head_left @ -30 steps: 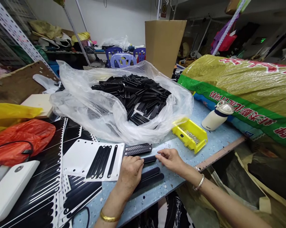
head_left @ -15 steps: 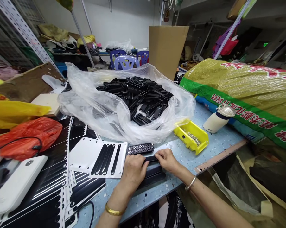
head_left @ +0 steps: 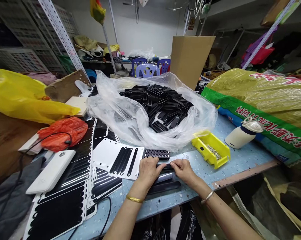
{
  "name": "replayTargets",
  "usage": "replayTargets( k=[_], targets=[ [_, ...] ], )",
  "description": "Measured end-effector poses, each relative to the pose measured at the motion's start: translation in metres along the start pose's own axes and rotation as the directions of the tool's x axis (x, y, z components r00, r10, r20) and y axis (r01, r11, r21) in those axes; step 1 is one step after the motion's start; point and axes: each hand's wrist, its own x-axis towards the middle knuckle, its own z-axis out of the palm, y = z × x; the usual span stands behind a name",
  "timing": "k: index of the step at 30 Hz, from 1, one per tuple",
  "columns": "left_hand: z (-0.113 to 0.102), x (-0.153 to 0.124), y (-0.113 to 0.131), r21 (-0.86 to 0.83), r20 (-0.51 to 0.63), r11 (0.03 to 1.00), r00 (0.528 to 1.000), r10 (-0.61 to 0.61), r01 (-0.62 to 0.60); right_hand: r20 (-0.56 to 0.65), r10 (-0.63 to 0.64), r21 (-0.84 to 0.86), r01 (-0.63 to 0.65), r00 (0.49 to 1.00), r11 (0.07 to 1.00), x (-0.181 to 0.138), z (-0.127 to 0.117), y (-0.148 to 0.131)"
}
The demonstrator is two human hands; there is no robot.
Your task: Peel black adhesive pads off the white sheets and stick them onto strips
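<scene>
My left hand [head_left: 149, 170] and my right hand [head_left: 184, 169] pinch the two ends of a narrow black strip [head_left: 167, 167] just over the table [head_left: 130, 206]. Below it, nearer the front edge, lie dark flat bars [head_left: 165, 187]. Directly behind my hands sits a black perforated piece [head_left: 156, 154]. Left of my left hand is a white sheet [head_left: 104, 156] bearing several black rounded strips [head_left: 124, 160]. Fingers partly cover the held strip, so its full shape is hidden.
Behind stands an open clear plastic bag [head_left: 115, 116] full of black pieces [head_left: 162, 100]. To the right are a yellow bin [head_left: 205, 155] of small metal parts and a white bottle [head_left: 242, 135]. Black sheets [head_left: 62, 203], a white power bank [head_left: 50, 171] and a red bag [head_left: 65, 133] lie left.
The camera view has turned left, so everything appears shifted right. Both hands keep hold of the black strip with nearly the same pose.
</scene>
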Motion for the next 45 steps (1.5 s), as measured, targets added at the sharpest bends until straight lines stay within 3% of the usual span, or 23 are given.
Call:
replayTargets(
  k=[6,12,16,20,24,31,36,39,41,45],
  targets=[
    [-0.009,-0.011,-0.022,-0.010,-0.048,0.999,0.998,-0.049,0.048,0.012,0.061,0.060,-0.061,0.998,0.996,-0.002,0.001,-0.002],
    [-0.023,-0.016,-0.039,-0.002,-0.011,0.989,0.989,-0.146,0.146,0.018,0.063,0.093,-0.065,0.998,0.994,-0.003,0.002,0.000],
    [-0.035,-0.033,-0.050,-0.154,-0.193,0.985,0.975,-0.106,0.077,0.048,0.058,0.113,-0.064,0.997,0.992,-0.002,0.001,0.000],
    [-0.025,-0.081,-0.063,-0.187,-0.412,0.980,0.900,-0.140,0.067,0.109,0.048,0.103,-0.059,0.993,0.993,0.000,-0.001,0.001],
    [0.000,-0.112,-0.060,-0.275,-0.408,0.961,0.899,-0.157,0.043,0.151,0.024,0.078,-0.036,0.988,0.996,0.001,-0.002,-0.003],
    [0.011,-0.087,-0.040,-0.474,-0.307,0.881,0.936,-0.169,0.004,0.131,-0.111,-0.131,0.129,0.985,0.983,-0.007,-0.012,-0.007],
    [0.007,-0.069,-0.037,-0.487,-0.370,0.872,0.892,-0.259,0.052,-0.147,-0.253,-0.257,0.210,0.956,0.943,-0.016,-0.014,-0.003],
    [0.008,-0.055,-0.032,-0.425,-0.326,0.903,0.920,-0.217,0.063,-0.226,-0.300,-0.253,0.242,0.927,0.937,-0.009,-0.001,-0.016],
    [0.010,-0.047,-0.031,-0.398,-0.256,0.911,0.940,-0.225,0.109,-0.157,-0.290,-0.222,0.252,0.944,0.942,0.001,0.011,-0.032],
    [0.013,-0.042,-0.035,-0.463,-0.165,0.870,0.948,-0.273,0.170,0.192,-0.162,-0.183,0.197,0.968,0.963,0.022,0.028,-0.060]
  ],
)
